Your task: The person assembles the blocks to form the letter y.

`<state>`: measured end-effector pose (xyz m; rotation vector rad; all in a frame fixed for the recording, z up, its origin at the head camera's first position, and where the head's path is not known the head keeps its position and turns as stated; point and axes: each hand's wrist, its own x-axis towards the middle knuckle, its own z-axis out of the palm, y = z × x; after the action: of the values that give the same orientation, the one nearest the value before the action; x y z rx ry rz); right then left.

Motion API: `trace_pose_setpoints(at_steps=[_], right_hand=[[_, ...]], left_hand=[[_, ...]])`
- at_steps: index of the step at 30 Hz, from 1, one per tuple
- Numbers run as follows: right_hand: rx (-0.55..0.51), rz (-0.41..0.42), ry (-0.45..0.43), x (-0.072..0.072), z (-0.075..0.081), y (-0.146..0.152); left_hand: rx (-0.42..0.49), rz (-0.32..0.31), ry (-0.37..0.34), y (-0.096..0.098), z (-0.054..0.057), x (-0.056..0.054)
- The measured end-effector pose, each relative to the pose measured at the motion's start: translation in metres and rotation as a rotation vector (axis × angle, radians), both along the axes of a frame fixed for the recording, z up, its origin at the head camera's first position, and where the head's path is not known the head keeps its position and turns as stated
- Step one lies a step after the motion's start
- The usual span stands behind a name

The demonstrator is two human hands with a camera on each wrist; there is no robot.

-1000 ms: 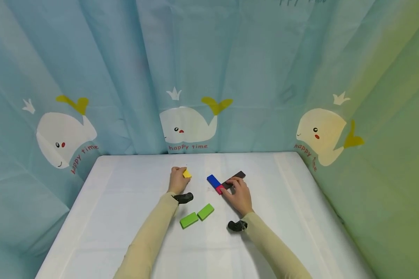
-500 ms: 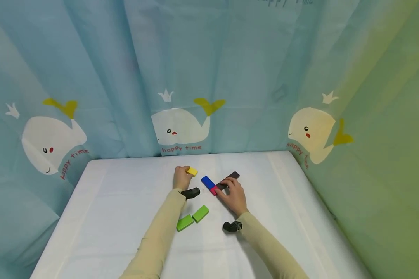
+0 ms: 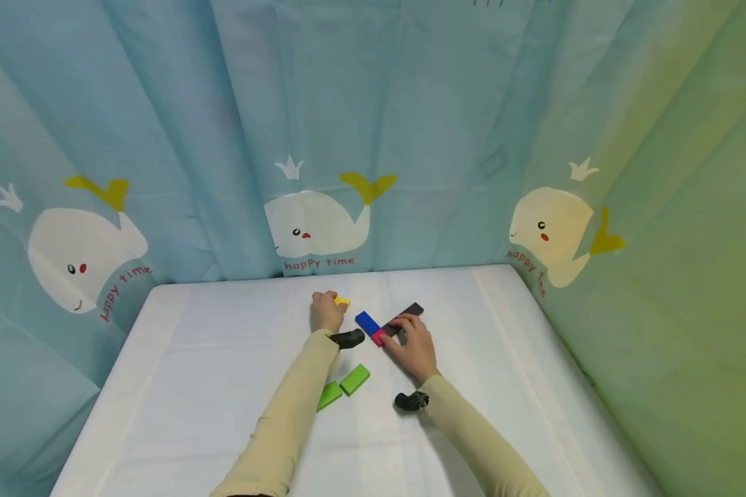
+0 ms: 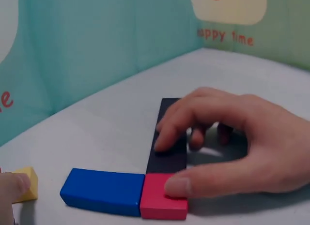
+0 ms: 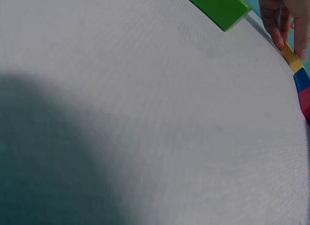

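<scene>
My left hand (image 3: 327,312) pinches a yellow block (image 3: 343,301) between thumb and fingers, at the far side of the table. In the left wrist view the yellow block (image 4: 33,184) stands apart from the left end of a blue block (image 4: 104,191). A red block (image 4: 164,210) adjoins the blue one's right end, and a black strip (image 4: 167,159) runs back from the red block, making a corner. The right hand (image 3: 414,348) rests on this corner: its thumb presses on the red block's top and a fingertip touches the black strip. The other fingers are bent above the table.
Two green blocks (image 3: 355,379) lie nearer the front of the white table (image 3: 193,386), one partly hidden by the left sleeve (image 3: 292,400). A blue-green curtain (image 3: 242,138) with whale prints hangs behind the table and along its sides.
My left hand has moved right with the yellow block, closer to the blue block. The right hand keeps its place on the red and black pieces. The head view has shifted slightly.
</scene>
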<state>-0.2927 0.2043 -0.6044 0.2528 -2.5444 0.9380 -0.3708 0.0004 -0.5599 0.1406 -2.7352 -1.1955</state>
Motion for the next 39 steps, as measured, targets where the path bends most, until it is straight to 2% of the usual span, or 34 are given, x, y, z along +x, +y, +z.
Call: trace_pose_setpoints(at_steps=[4,8,16,21,25,31,39], right_hand=[[0.001,-0.002,-0.03,-0.001,0.0,-0.002],[0.008,-0.003,-0.045,-0.001,0.001,-0.003],[0.021,0.0,-0.023,-0.002,0.001,-0.002],[0.023,-0.004,-0.039,-0.002,0.002,-0.002],[0.019,-0.008,-0.046,-0.002,0.001,-0.002],[0.024,-0.004,-0.048,-0.002,-0.002,-0.002],[0.02,-0.008,-0.038,-0.002,-0.001,-0.001]], left_hand=[[0.008,-0.066,0.006,-0.001,0.001,0.001],[0.067,-0.136,0.008,-0.003,0.001,0.001],[0.17,-0.201,0.01,0.001,-0.007,-0.001],[0.162,-0.257,0.037,0.005,-0.004,0.005],[0.147,-0.273,0.065,0.004,-0.004,0.005],[0.126,-0.248,0.02,0.0,-0.012,0.0],[0.137,-0.275,0.046,-0.002,-0.014,-0.003]])
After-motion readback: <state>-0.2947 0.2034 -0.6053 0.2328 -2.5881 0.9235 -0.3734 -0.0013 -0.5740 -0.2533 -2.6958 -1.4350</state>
